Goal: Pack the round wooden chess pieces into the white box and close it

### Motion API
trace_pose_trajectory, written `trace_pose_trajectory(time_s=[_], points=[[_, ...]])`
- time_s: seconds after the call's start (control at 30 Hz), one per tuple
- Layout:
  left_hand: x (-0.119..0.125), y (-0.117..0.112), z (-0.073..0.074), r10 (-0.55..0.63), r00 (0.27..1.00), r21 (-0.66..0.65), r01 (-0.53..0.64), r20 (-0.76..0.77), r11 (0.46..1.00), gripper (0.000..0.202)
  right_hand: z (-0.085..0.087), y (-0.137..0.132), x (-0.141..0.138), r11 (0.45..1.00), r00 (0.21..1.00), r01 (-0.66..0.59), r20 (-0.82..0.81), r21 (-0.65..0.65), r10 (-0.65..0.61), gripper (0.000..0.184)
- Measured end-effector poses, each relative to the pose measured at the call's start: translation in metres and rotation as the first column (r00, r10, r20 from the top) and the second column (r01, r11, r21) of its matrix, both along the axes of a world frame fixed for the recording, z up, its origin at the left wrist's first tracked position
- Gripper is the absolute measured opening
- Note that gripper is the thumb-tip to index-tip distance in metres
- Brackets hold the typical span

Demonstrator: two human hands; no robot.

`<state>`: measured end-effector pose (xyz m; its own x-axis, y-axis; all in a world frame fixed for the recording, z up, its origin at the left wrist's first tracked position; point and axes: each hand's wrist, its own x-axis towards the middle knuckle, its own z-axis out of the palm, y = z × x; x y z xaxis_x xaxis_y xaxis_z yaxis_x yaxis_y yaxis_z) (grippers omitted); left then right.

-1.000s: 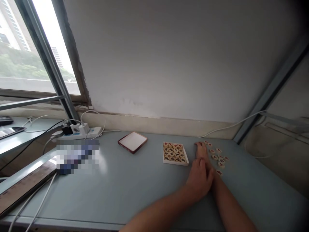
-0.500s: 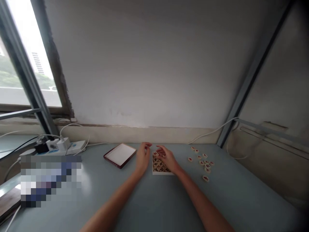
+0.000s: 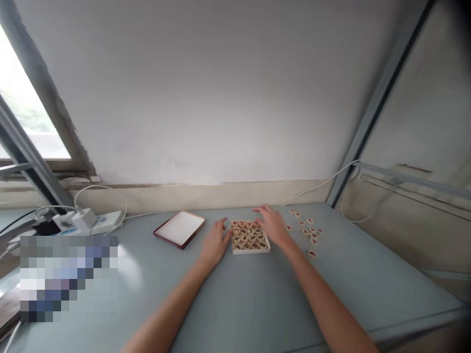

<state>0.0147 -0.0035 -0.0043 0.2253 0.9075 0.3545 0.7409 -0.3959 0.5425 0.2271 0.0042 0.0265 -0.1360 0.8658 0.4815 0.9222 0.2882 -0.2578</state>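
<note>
A shallow white box (image 3: pixel 251 251) stands on the table in front of me, filled with rows of round xiangqi pieces (image 3: pixel 244 238) marked in red and black. Beside its left wall is my left hand (image 3: pixel 215 242), fingers apart, with the thumb close to the edge; whether it touches I cannot tell. My right hand (image 3: pixel 273 225) hovers at the box's far right corner with its fingers spread and nothing visible in them. Several loose xiangqi pieces (image 3: pixel 306 232) with red marks lie scattered to the right of that hand.
The dark red box lid (image 3: pixel 180 229) lies with its white inside up, left of my left hand. A power strip (image 3: pixel 106 221) with plugs and cables sits at the far left by a blurred-out patch. Behind the table (image 3: pixel 235 304) rises a wall; a metal post (image 3: pixel 340 181) stands right.
My right hand has moved from over the box to its right, uncovering the pieces. My left hand has come down nearer the box's left wall. The camera view has shifted slightly.
</note>
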Motion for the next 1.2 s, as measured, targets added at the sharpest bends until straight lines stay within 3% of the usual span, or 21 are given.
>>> trace_pose_trajectory(time_s=[0.1, 0.2, 0.3, 0.43, 0.53, 0.6, 0.67, 0.87, 1.07, 1.2], points=[[-0.002, -0.001, -0.001, 0.000, 0.998, -0.016, -0.001, -0.066, 1.000, 0.049, -0.011, 0.004, 0.039, 0.927, 0.920, 0.376, 0.126, -0.020, -0.370, 0.022], [0.000, 0.000, -0.004, -0.043, 0.995, -0.015, 0.041, -0.093, 0.999, 0.051, -0.028, 0.008, 0.065, 0.891, 0.898, 0.436, 0.126, -0.126, -0.422, 0.011], [0.001, 0.000, -0.005, -0.068, 0.993, -0.024, 0.066, -0.100, 0.998, 0.051, -0.034, 0.012, 0.071, 0.915, 0.931, 0.365, 0.085, -0.168, -0.356, 0.006], [0.000, 0.000, -0.006, -0.086, 0.994, -0.034, 0.083, -0.073, 0.996, 0.050, -0.023, 0.016, 0.053, 0.952, 0.969, 0.241, -0.004, -0.191, -0.246, 0.011], [0.000, 0.000, -0.008, -0.105, 0.994, -0.043, 0.103, -0.042, 0.994, 0.049, -0.010, 0.012, 0.029, 0.982, 0.985, -0.050, -0.169, -0.184, 0.019, 0.024], [0.000, 0.001, -0.009, -0.105, 0.994, -0.040, 0.104, -0.030, 0.994, 0.048, -0.004, 0.006, 0.012, 0.942, 0.927, -0.287, -0.299, -0.175, 0.227, 0.029], [0.001, 0.001, -0.010, -0.101, 0.995, -0.034, 0.100, -0.021, 0.994, 0.048, -0.001, 0.000, -0.004, 0.901, 0.879, -0.402, -0.344, -0.164, 0.329, 0.031], [0.001, 0.003, -0.012, -0.120, 0.992, -0.051, 0.118, -0.033, 0.992, 0.049, -0.005, -0.008, -0.024, 0.893, 0.892, -0.420, -0.256, -0.161, 0.373, 0.030], [0.000, 0.003, -0.011, -0.126, 0.991, -0.056, 0.124, -0.039, 0.991, 0.050, -0.011, -0.002, -0.019, 0.884, 0.864, -0.451, -0.310, -0.123, 0.398, 0.030], [0.000, 0.003, -0.012, -0.122, 0.992, -0.063, 0.120, -0.023, 0.991, 0.049, -0.012, 0.000, -0.015, 0.889, 0.873, -0.434, -0.315, -0.147, 0.374, 0.020]])
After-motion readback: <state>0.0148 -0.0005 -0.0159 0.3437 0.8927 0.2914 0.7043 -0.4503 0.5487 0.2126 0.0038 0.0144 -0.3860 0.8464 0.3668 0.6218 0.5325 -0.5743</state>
